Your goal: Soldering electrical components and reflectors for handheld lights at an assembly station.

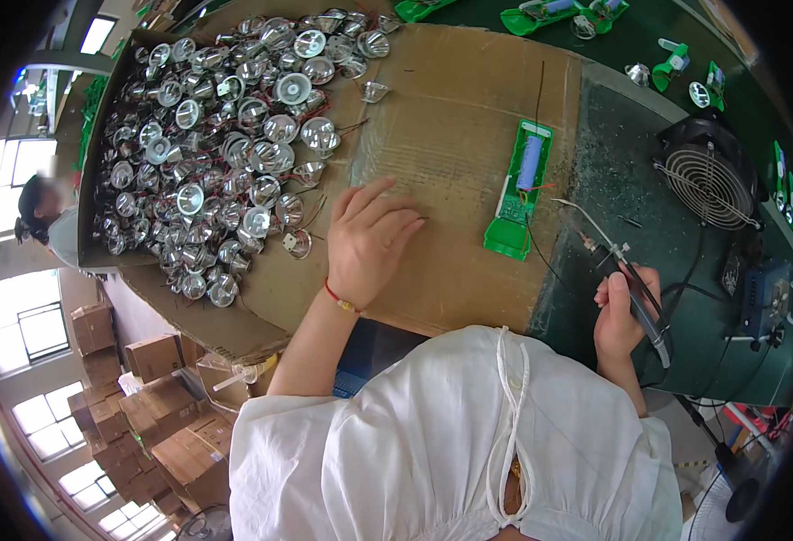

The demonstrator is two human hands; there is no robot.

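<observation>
My left hand (pixel 362 242), a red bracelet on its wrist, is over the brown cardboard sheet (pixel 441 279). Its fingers are loosely bent and a little apart, and I see nothing held in them. In my right hand (pixel 622 317) is a soldering iron (pixel 606 261) with a thin curved metal tube alongside, its tip pointing up and left. Between the hands lies an open green plastic housing (pixel 508 238) with a blue cylindrical battery (pixel 530 164), a small green circuit board and loose red and black wires. The iron's tip is right of the housing, apart from it.
A large carton holds many shiny reflector lamp cups (pixel 256 162) at left. A black fan with a wire grille (pixel 708 187) and a blue box-shaped device (pixel 761 302) stand at right. More green housings (pixel 671 65) lie along the back. Stacked cartons (pixel 157 397) and another person are farther left.
</observation>
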